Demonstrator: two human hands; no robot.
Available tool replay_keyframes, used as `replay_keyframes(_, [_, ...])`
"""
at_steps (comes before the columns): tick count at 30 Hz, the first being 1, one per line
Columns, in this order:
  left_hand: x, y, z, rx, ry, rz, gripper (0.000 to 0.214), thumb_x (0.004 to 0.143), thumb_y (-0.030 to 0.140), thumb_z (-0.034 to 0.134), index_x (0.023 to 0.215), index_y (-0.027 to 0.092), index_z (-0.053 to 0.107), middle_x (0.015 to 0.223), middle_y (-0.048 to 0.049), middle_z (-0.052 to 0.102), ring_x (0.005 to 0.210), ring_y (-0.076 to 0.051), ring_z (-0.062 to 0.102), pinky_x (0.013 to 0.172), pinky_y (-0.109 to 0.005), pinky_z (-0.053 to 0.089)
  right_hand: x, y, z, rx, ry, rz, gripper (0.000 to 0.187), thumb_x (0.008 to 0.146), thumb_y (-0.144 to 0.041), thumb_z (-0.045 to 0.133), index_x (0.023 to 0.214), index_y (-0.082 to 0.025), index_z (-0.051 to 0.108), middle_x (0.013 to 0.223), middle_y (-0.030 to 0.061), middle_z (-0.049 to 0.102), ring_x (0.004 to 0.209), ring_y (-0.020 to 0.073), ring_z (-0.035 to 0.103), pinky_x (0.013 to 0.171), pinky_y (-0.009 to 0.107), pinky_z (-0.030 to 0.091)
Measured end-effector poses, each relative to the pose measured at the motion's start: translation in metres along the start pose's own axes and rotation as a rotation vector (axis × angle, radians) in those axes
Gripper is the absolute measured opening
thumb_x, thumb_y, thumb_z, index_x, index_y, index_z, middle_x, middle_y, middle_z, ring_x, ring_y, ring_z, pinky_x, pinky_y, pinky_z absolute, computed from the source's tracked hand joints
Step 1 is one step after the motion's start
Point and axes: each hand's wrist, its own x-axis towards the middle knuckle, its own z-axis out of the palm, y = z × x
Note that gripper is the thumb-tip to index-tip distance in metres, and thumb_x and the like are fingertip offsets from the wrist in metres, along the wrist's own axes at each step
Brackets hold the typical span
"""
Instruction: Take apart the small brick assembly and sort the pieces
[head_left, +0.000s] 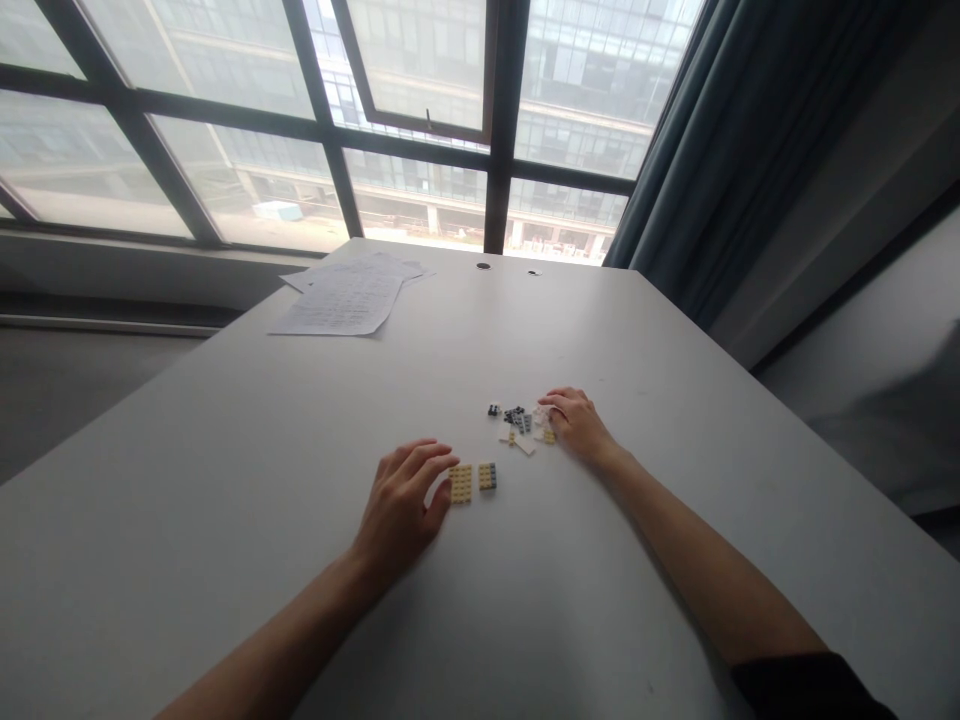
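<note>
My left hand [409, 490] rests on the table with its fingers curved and its thumb apart from them. Its fingertips are at the left edge of a tan studded building plate [462, 485], touching or almost touching it. Just right of that plate lies a smaller tan and grey brick piece [487, 476]. My right hand [576, 420] reaches over the right side of a loose pile, fingers bent and its fingertips at white bricks [540, 415]. Dark grey pieces [514, 416], a white flat strip [525, 446] and a small yellow piece [550, 437] lie beside them.
A small black piece [493, 410] sits at the pile's left end. Printed sheets [341, 305] lie at the far left of the white table [300, 450]. Two round fittings, one a dark disc [484, 266], are near the far edge. Windows and a dark curtain [712, 150] stand beyond.
</note>
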Motion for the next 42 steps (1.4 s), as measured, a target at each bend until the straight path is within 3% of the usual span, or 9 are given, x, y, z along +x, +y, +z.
replay_keyframes(9, [0.002,0.002,-0.002,0.007,0.007,0.009,0.018,0.085,0.018,0.052,0.101,0.02,0.06,0.107,-0.0066,0.065,0.11,-0.025,0.053,0.092,-0.042,0.04,-0.009,0.008,-0.009,0.023,-0.025,-0.166,0.036,0.079,-0.003,0.051,0.098,-0.027,0.07,0.114,0.0048,0.061,0.11,0.0216,0.049,0.098,0.041,0.038])
replay_keyframes(17, [0.0,0.0,0.0,0.001,0.005,0.0,0.018,0.084,0.018,0.052,0.1,0.021,0.061,0.107,-0.0067,0.065,0.11,-0.025,0.053,0.092,-0.043,0.041,-0.014,0.003,-0.016,0.04,-0.06,-0.123,0.025,0.072,-0.006,0.054,0.083,-0.023,0.068,0.112,0.0044,0.061,0.112,0.0226,0.049,0.099,0.043,0.036])
replay_keyframes(20, [0.0,0.0,-0.001,0.003,-0.001,0.001,0.018,0.084,0.018,0.052,0.1,0.02,0.061,0.107,-0.0067,0.065,0.111,-0.025,0.053,0.092,-0.042,0.041,-0.017,0.001,-0.018,0.033,-0.07,-0.134,0.012,0.072,-0.015,0.061,0.081,-0.022,0.066,0.112,0.0056,0.061,0.111,0.0235,0.049,0.098,0.043,0.036])
replay_keyframes(24, [0.001,0.002,-0.002,0.008,0.002,0.008,0.018,0.085,0.017,0.052,0.1,0.02,0.06,0.107,-0.0065,0.065,0.111,-0.025,0.053,0.092,-0.042,0.041,-0.019,-0.003,-0.015,0.01,-0.084,-0.164,0.011,0.072,-0.025,0.069,0.082,-0.022,0.065,0.113,0.0063,0.06,0.112,0.0241,0.048,0.098,0.042,0.034])
replay_keyframes(32, [0.001,0.001,-0.001,0.004,0.001,0.007,0.018,0.085,0.017,0.052,0.1,0.021,0.06,0.108,-0.006,0.065,0.111,-0.025,0.052,0.093,-0.042,0.04,-0.014,-0.014,-0.002,-0.014,-0.013,-0.129,0.009,0.077,-0.025,0.065,0.086,-0.022,0.065,0.111,0.0052,0.061,0.111,0.0231,0.048,0.097,0.041,0.033])
replay_keyframes(42, [0.001,0.002,-0.001,0.001,0.002,-0.002,0.02,0.084,0.018,0.053,0.102,0.021,0.06,0.107,-0.0062,0.065,0.111,-0.025,0.053,0.093,-0.042,0.04,-0.012,-0.009,0.001,-0.07,0.056,-0.056,0.024,0.078,-0.026,0.065,0.102,-0.024,0.065,0.115,0.0066,0.059,0.111,0.0247,0.047,0.096,0.042,0.034])
